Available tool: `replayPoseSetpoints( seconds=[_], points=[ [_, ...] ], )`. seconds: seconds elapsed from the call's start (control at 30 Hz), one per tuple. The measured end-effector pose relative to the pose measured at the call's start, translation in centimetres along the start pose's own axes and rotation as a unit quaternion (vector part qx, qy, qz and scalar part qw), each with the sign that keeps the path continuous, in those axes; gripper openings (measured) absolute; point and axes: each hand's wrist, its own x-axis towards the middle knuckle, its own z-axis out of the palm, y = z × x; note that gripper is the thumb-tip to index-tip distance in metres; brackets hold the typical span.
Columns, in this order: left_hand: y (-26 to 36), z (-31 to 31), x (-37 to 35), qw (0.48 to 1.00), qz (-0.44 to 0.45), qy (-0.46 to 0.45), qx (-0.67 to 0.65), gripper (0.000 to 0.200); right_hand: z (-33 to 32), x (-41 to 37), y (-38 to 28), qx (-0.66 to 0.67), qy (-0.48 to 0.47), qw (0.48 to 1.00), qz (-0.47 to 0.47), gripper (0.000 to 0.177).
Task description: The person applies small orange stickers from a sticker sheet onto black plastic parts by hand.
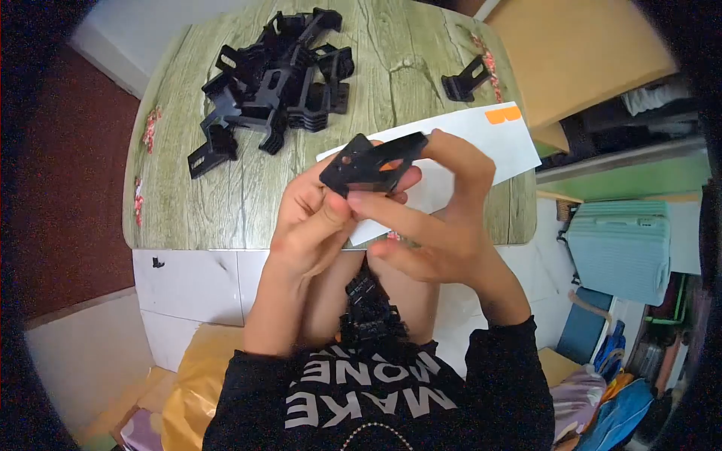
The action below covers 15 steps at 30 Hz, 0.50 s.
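Observation:
Both hands hold one flat black plastic part (372, 161) with holes, just above the near edge of the wood-grain table (195, 203). My left hand (312, 218) pinches its lower left end with thumb and fingers. My right hand (436, 218) grips its right end, fingers curled over the top. A white paper sheet (489, 139) with an orange mark lies on the table under the hands. A stack of similar black parts (367, 312) rests in my lap.
A pile of several black plastic parts (274, 79) sits at the table's far left. One single black part (466, 79) lies at the far right. A yellow bag (192, 376) is on the floor at left, a pale blue case (620, 248) at right.

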Motion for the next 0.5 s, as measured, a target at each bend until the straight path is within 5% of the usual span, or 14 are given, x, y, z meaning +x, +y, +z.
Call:
replayPoseSetpoints(
  seconds=[0.13,0.5],
  points=[
    [0.0,-0.1,0.0,0.998,0.037,-0.027,-0.048,0.051,1.1,-0.1,0.1,-0.118,0.022,0.993,-0.002,0.032],
    [-0.2,-0.9,0.2,1.000,0.029,-0.011,0.004,0.049,1.1,-0.6,-0.2,-0.226,0.069,0.968,0.084,0.033]
  ],
)
